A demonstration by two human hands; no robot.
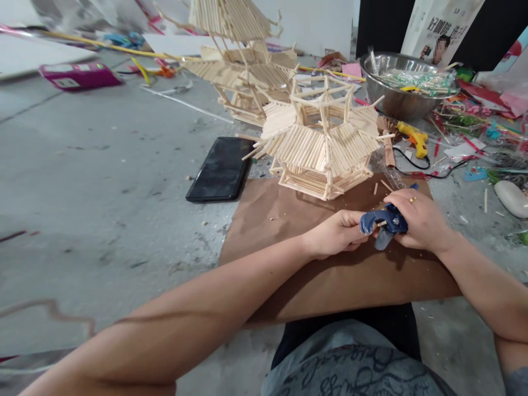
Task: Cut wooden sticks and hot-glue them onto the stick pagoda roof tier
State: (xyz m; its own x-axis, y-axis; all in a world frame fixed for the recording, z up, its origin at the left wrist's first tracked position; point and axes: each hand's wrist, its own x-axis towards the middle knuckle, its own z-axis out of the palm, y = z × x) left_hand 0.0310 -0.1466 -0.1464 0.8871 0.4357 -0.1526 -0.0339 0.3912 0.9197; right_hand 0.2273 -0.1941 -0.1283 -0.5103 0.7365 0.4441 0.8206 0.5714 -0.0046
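Note:
My right hand (416, 220) is closed round a dark blue cutter tool (394, 221) above the brown paper (264, 220). A short pale wooden stick (382, 224) shows at the tool's jaws. My left hand (340, 234) is pinched at the left side of the tool; what its fingers hold is mostly hidden. Just beyond the hands stands a small stick pavilion (325, 143) with a ribbed roof and an open frame on top. A taller stick tower (247, 66) rises behind it.
A black phone (220, 169) lies left of the pavilion. At the back right are a metal bowl (406, 102) of wrapped sticks, a yellow glue gun (413, 138) with its cord, and scattered craft scraps. A white oval object (511, 198) lies far right, a purple box (80, 76) back left.

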